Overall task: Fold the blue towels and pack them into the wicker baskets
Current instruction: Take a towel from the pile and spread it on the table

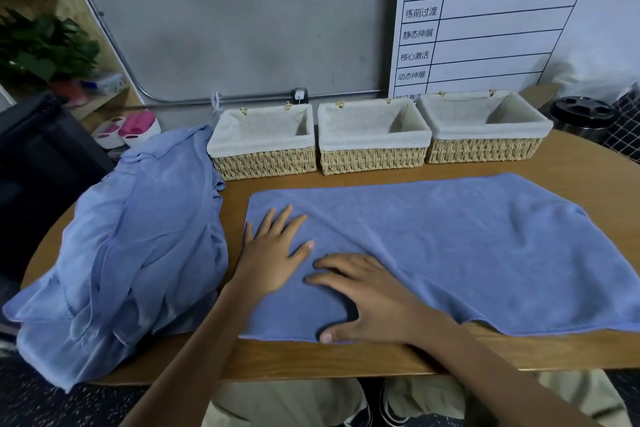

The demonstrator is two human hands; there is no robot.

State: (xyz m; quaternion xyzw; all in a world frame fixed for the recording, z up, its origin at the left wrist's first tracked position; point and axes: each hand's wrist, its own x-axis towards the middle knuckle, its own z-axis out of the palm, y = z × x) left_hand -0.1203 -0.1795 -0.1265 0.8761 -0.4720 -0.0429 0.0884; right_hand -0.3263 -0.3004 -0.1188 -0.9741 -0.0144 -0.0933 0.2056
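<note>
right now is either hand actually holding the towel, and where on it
Neither holds it. Both the left hand and right hand lie flat, fingers spread, pressing on the left end of the spread blue towel; no grip.

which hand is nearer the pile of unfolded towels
Left. The left hand lies flat on the spread towel beside the pile; the right hand is farther right.

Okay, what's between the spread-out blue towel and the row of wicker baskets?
Only a strip of bare wooden table lies between the spread blue towel and the three wicker baskets, seen in the head view.
</note>
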